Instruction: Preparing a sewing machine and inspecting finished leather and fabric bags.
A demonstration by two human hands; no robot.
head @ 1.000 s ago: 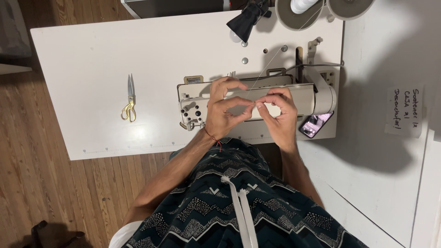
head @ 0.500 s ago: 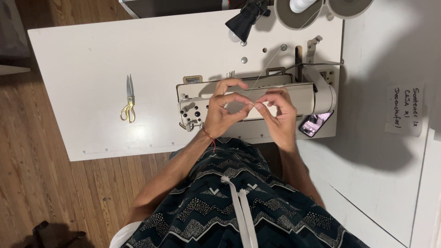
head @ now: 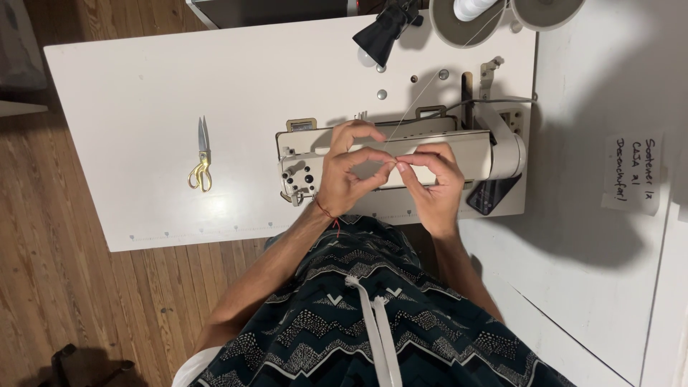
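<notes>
A person seated at a white sewing table [head: 143, 107] is bringing both hands together over the arm of a cream industrial sewing machine [head: 494, 150], which stands toward the table's right edge. The left hand [head: 345, 172] is pinching thumb and forefinger closed, its other fingers curled loosely above; the right hand [head: 433, 186] is meeting it fingertip to fingertip, thumb and forefinger likewise pressed shut. A fine white thread [head: 423, 97] is running down from the spool stand [head: 473, 18] at the table's far edge toward the two pinches, and appears to be held between them, though the strand is too thin to confirm exactly where each fingertip is gripping it. Judging from the pose, the step in hand is handling the thread above the machine, and it would go best with the strand kept lightly taut between the two pinches, the hands staying close together so the thread is not slackening or snagging on the machine's top guides. A black lamp [head: 383, 32] is hanging over the far edge of the table, gold-handled scissors [head: 201, 161] are lying well apart toward the left side, and a dark phone [head: 491, 193] is resting just beside the machine at its right end. A red string bracelet [head: 328, 213] is circling the left wrist.
</notes>
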